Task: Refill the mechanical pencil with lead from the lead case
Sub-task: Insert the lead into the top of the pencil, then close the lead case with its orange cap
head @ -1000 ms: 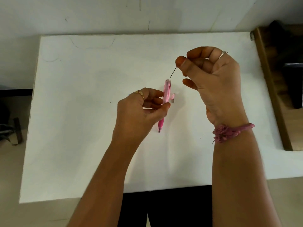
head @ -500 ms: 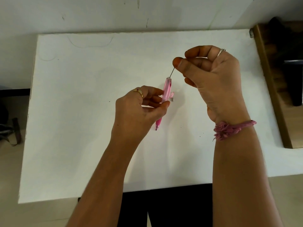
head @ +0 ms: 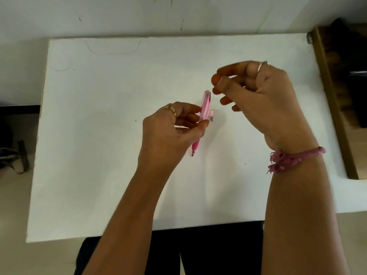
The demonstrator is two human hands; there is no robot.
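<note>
Head view: left hand [head: 170,133] grip around pink mechanical pencil [head: 203,114], right hand [head: 258,100] grip blurred, unclear

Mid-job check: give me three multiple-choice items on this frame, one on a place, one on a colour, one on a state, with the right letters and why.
1. Where is the small pink piece?
A. on the white table, right of the mechanical pencil
B. on the floor
C. on the wooden shelf

2. What colour is the wrist band?
A. blue
B. pink
C. black

3. How is the pencil held?
A. lying flat, untouched
B. pinched by the right hand
C. pinched by the left hand, tip down

Answers: A, it lies beside the barrel; B, pink threads show; C, left fingers grip its middle.
</note>
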